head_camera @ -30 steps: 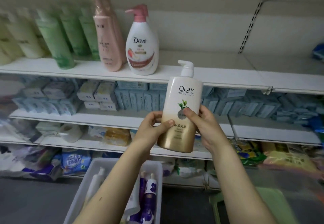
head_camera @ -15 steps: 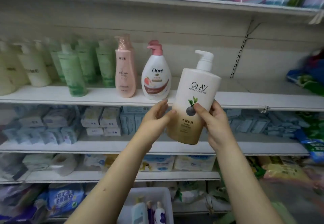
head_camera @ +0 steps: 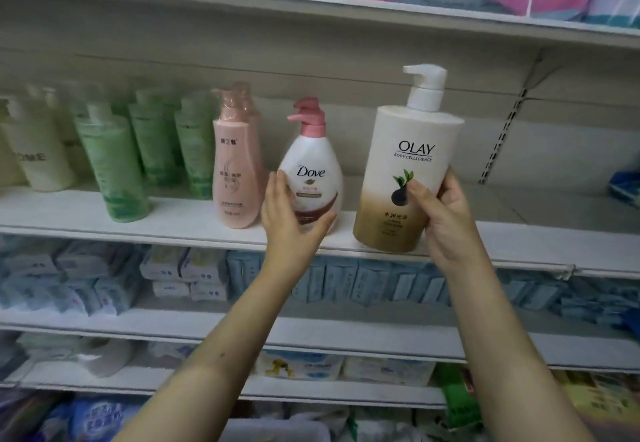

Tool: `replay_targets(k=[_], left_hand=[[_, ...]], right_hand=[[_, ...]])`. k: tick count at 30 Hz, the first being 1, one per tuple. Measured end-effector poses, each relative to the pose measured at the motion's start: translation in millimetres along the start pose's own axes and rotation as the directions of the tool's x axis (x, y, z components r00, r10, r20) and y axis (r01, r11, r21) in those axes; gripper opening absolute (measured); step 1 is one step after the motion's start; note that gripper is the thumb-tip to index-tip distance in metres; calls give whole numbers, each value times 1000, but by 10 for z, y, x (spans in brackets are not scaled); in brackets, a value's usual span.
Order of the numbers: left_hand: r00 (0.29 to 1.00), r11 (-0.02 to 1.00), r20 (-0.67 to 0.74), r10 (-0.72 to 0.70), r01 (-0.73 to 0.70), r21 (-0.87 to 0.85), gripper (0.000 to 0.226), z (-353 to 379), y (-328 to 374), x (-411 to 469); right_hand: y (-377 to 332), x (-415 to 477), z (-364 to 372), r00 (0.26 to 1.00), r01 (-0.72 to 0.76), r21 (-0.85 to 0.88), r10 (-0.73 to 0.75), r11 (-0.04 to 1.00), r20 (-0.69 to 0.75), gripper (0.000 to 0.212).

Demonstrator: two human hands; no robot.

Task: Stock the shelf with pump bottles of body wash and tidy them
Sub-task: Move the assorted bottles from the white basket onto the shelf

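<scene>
Olay bottle (head_camera: 410, 178) gripped by right hand (head_camera: 446, 223), probably touching shelf (head_camera: 194, 223) front edge; push back, label forward. Left hand (head_camera: 291, 213) loose, cupping Dove bottle (head_camera: 313, 171).

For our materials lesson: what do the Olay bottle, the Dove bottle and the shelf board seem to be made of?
Olay bottle: likely opaque plastic, satin cream fading to gold, soft sheen. Dove bottle: probably glossy white plastic, pink pump. Shelf board: apparently white-painted metal, matte; uncertain.

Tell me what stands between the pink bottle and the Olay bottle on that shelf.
The Dove bottle, with the left hand spread around its lower front, stands between the pink bottle and the Olay bottle, in the head view.
</scene>
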State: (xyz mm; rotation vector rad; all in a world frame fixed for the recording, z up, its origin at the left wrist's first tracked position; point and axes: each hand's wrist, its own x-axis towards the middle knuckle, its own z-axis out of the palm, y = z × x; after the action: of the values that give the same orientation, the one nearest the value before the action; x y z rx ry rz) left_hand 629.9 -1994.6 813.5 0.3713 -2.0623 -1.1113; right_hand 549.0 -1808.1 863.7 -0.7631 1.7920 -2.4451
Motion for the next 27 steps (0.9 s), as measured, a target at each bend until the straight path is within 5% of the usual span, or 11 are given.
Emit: replay_targets(k=[7, 12, 27], left_hand=[[994, 995, -85, 67, -60, 83, 106, 163, -212, 100], [991, 996, -111, 71, -65, 61, 104, 178, -278, 118], [991, 991, -103, 82, -69, 118, 105, 169, -294, 91]], right_hand=[[266, 362, -66, 998, -31, 17, 30, 999, 58, 65], [404, 383, -70, 997, -47, 59, 44, 997, 59, 65], [556, 258, -382, 955, -79, -279, 153, 957, 255, 72]])
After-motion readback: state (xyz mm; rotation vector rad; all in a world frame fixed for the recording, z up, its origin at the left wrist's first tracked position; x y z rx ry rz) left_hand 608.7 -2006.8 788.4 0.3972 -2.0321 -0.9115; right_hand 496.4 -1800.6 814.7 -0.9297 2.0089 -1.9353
